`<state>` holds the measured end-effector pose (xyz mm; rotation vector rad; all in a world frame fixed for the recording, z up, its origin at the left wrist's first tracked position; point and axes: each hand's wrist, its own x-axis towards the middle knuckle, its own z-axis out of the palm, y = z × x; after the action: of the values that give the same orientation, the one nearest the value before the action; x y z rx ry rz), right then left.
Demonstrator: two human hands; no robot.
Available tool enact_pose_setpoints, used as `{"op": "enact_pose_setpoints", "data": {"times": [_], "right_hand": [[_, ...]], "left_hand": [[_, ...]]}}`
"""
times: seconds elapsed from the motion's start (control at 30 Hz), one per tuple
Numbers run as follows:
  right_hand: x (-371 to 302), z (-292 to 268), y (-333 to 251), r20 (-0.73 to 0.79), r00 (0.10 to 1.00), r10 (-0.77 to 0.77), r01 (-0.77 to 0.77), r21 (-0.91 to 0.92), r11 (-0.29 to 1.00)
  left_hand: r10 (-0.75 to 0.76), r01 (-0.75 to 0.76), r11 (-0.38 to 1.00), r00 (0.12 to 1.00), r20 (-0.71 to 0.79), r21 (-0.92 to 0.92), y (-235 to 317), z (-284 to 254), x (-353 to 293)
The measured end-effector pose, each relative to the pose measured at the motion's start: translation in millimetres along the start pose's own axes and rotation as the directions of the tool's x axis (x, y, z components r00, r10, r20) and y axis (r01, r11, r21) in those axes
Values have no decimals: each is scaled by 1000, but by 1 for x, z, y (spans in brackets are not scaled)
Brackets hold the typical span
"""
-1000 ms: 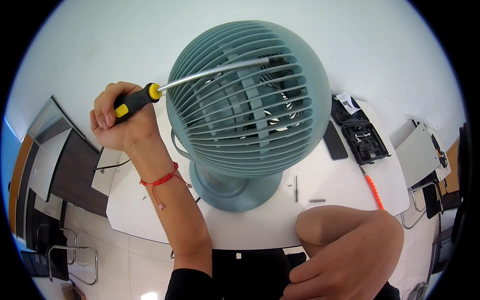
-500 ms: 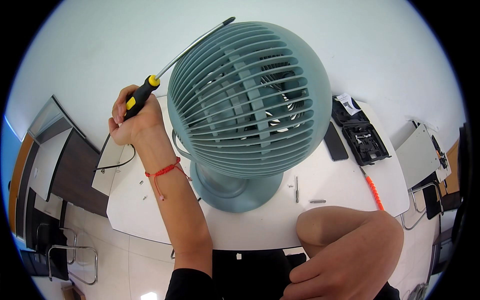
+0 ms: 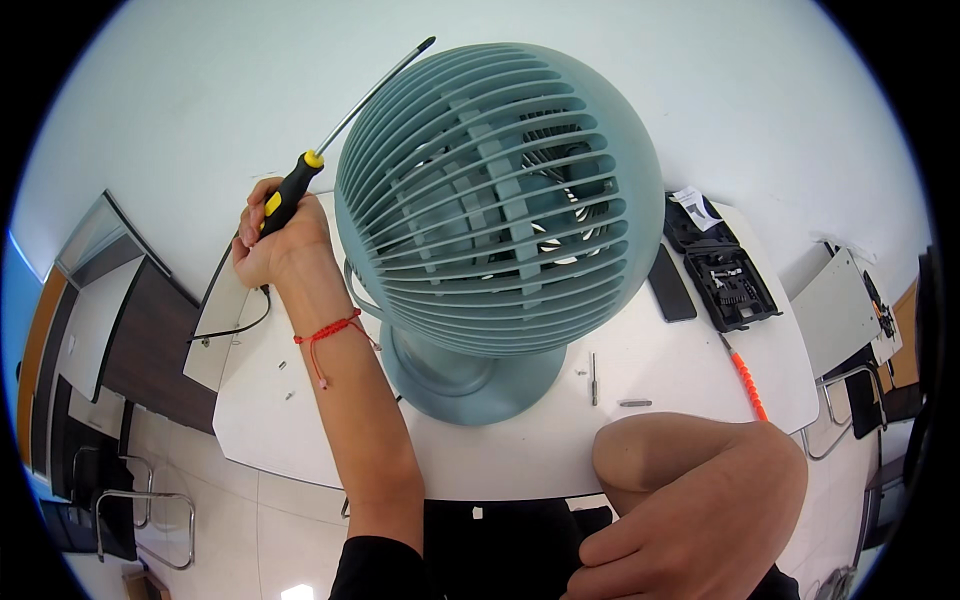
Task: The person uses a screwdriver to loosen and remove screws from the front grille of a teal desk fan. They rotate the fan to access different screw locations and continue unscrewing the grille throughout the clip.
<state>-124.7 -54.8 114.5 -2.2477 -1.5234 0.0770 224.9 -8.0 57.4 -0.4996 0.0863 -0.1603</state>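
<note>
A screwdriver [image 3: 290, 196] with a black and yellow handle and a long metal shaft is gripped in my left hand [image 3: 272, 238], fingers wrapped round it. Its dark tip points up and right, near the upper left of a grey-green ball-shaped fan [image 3: 500, 220]. The fan stands on a round base [image 3: 500, 390], its slatted grille showing metal parts inside. My right arm is bent close by at the lower right. My right hand [image 3: 670, 540] hangs with its fingers curled in, nothing visible in them; the fingertips are partly out of view.
Right of the fan lie a dark phone [image 3: 671, 285] and an open black tool case [image 3: 735, 290] with small fittings. An orange flexible shaft [image 3: 748, 385] lies near them. Loose driver bits [image 3: 594, 380] rest before the base. A black cable [image 3: 235, 330] runs at the left; chairs stand beyond.
My left hand has shifted slightly right with the screwdriver, and its tip has swung left, so the shaft stands a little steeper. My right hand and the fan have not moved.
</note>
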Motion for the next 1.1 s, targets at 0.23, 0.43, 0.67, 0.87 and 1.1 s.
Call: {"op": "enact_pose_setpoints", "data": {"times": [0.23, 0.43, 0.67, 0.87, 1.1], "right_hand": [[7, 6, -2, -191, 981, 16, -22, -31, 999], [7, 6, -2, -194, 981, 17, -25, -36, 999], [-4, 6, -1, -15, 1000, 26, -28, -128, 991], [7, 5, -3, -164, 986, 23, -33, -60, 998], [-4, -1, -1, 103, 994, 27, -30, 29, 999]], "left_hand": [[-40, 40, 999, 999, 1, -12, -2, 1, -4], [-89, 90, 996, 995, 50, -6, -4, 4, -8], [-183, 186, 982, 972, 147, -8, -3, 11, -16], [-309, 321, 947, 903, 299, 7, -3, 14, -25], [-456, 484, 874, 778, 432, 48, -2, 19, -32]]}}
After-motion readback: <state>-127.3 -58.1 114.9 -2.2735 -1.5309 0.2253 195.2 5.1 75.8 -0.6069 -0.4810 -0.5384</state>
